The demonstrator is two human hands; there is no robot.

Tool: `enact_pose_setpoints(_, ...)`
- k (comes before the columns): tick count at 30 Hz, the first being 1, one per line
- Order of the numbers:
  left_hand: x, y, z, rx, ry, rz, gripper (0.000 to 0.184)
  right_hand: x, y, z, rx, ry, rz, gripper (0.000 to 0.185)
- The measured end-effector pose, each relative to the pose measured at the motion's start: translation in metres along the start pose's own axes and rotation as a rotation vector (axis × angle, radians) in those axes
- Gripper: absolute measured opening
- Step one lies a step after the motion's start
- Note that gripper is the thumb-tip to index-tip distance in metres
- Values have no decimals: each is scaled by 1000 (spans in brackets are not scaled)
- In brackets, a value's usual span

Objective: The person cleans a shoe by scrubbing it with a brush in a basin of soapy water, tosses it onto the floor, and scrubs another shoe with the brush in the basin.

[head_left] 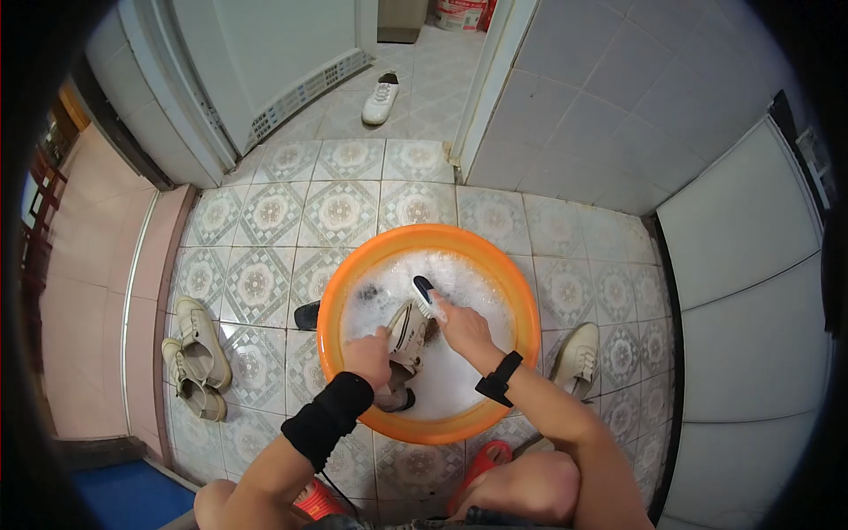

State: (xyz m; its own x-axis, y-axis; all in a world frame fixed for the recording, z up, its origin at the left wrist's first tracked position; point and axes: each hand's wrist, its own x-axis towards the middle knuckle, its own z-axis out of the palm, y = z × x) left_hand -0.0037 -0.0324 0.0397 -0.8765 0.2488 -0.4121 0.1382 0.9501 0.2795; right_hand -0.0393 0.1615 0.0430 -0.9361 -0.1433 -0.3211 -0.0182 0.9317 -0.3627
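Note:
An orange basin (517,265) full of white suds stands on the tiled floor before me. Inside it, a wet white shoe (408,340) with dark stripes is tilted up out of the foam. My left hand (367,358) grips the shoe along its left side, fingers closed around it. In my right hand (465,331) is a scrub brush (425,294) with a dark back and pale bristles. Its bristles are at the upper right of the shoe, close against it; contact is hard to make out.
A pair of pale shoes (199,353) lies to the left, one pale shoe (577,358) to the right of the basin. A dark object (306,316) pokes out behind the basin's left rim. Farther off, a white shoe (381,99) sits by the open door (274,53). White panels (751,291) flank the right.

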Motion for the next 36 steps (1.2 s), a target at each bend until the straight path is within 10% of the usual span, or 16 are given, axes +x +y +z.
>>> enact_pose_setpoints(4, 12, -37, 18, -755, -218, 37, 74, 6, 8, 12, 75, 16, 41, 45)
enact_pose_setpoints(10, 7, -43, 44, -1388, -433, -214, 61, 20, 49, 29, 176, 57, 400, 38)
enact_pose_setpoints(15, 19, -40, 51, -1141, -253, -210, 53, 16, 59, 71, 651, 101, -29, 39)
enact_pose_setpoints(21, 28, -30, 49, -667, -7, -45, 52, -53, -47, 9, -14, 31, -242, 52)
enact_pose_setpoints(36, 10, -17, 22, -473, -14, -167, 46, 10, -2, 6, -3, 78, -89, 56)
